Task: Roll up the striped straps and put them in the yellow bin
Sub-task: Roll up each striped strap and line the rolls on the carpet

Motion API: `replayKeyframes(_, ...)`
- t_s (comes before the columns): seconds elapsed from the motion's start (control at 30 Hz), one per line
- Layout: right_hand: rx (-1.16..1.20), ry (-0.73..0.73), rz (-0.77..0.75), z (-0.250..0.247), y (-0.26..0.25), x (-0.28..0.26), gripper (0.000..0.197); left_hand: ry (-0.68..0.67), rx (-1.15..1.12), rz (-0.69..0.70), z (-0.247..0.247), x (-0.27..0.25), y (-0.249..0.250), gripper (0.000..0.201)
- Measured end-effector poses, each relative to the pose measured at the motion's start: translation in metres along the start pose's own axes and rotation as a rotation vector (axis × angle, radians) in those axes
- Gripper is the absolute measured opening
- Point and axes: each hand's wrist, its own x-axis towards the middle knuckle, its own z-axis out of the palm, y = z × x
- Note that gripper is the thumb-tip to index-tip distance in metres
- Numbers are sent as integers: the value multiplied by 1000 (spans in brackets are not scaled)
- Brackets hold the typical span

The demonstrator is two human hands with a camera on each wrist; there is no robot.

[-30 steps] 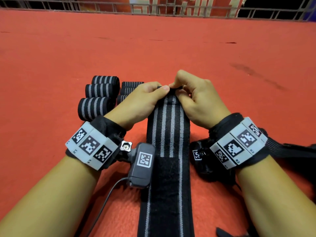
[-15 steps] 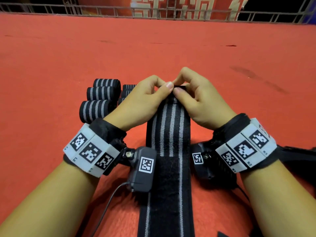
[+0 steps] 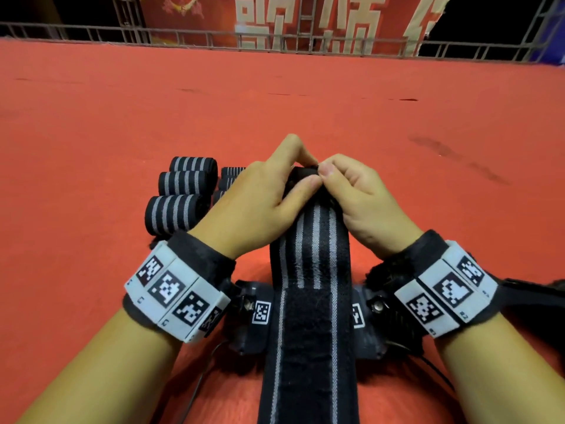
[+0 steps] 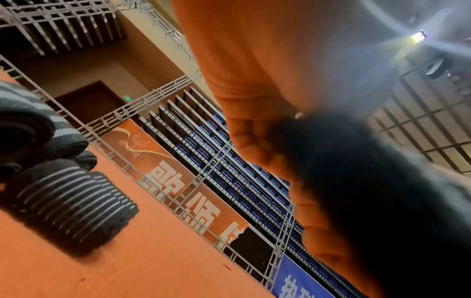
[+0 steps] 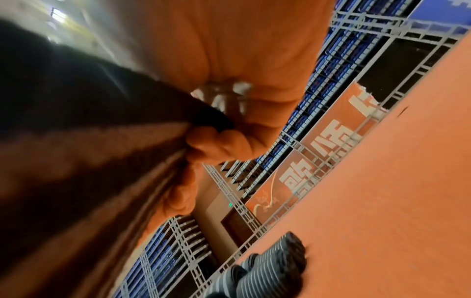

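Note:
A long black strap with grey stripes (image 3: 312, 258) lies lengthwise on the red floor between my wrists. Its far end is curled over into a small roll. My left hand (image 3: 260, 197) and right hand (image 3: 357, 194) both pinch that rolled end with thumbs and fingertips, side by side. In the left wrist view the strap (image 4: 356, 191) is a dark blur under my left hand's fingers (image 4: 254, 145). In the right wrist view my right hand's fingers (image 5: 216, 143) curl round the strap's end (image 5: 209, 119). No yellow bin is in view.
Several finished rolled straps (image 3: 177, 209) sit in a cluster on the floor just left of my left hand, also seen as rolled straps (image 4: 71, 203) and rolled straps (image 5: 270, 270). Red carpet (image 3: 122, 117) stretches ahead to a metal railing (image 3: 275, 44). Dark strap material (image 3: 532, 298) lies at the right edge.
Both hands have lifted and drawn closer together on the strap's far end, which has turned over into a thicker roll. The view has tilted up a little.

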Motion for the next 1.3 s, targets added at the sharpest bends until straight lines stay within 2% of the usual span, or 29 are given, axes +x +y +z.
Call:
replayKeyframes(0.07,-1,20,-27,3,2,-4,29,-33,-27,-49,-3,0,2,19)
replayKeyframes(0.2,-71,46,-60,6,5,-14,22,-104,-243,-161,-3,0,2,22)
replayKeyframes(0.33,-276,14,-141,-5,1,-17,16,-172,-502,-285,-3,1,-2,28)
replayKeyframes(0.43,-323,-22,-193,-7,-1,-16,13,-191,-642,-332,-7,1,-5,32)
replayKeyframes(0.53,-307,-49,-205,-8,0,-14,12,-166,-605,-302,-10,1,-6,32)
replayKeyframes(0.63,-261,-88,-150,-10,1,-13,17,-164,-520,-246,-11,0,-4,30)
replayKeyframes(0.83,-106,-159,10,-17,3,-11,42,-166,-223,-79,-8,-1,2,23)
replayKeyframes(0.93,-124,-150,-34,-22,1,-9,36,-135,-68,-2,-4,-1,7,21)
replayKeyframes(1.0,-128,-146,-85,-25,-1,-8,27,-117,-59,-6,-2,-2,10,22)
replayKeyframes(1.1,-113,-137,-106,-29,-1,-9,20,-125,-104,-82,1,-1,11,30)
replayKeyframes(1.23,-171,-108,-158,-26,-3,-11,22,-144,-286,-178,-1,-1,9,32)
replayKeyframes(1.3,-215,-98,-182,-25,-4,-12,22,-154,-281,-173,-2,0,8,32)
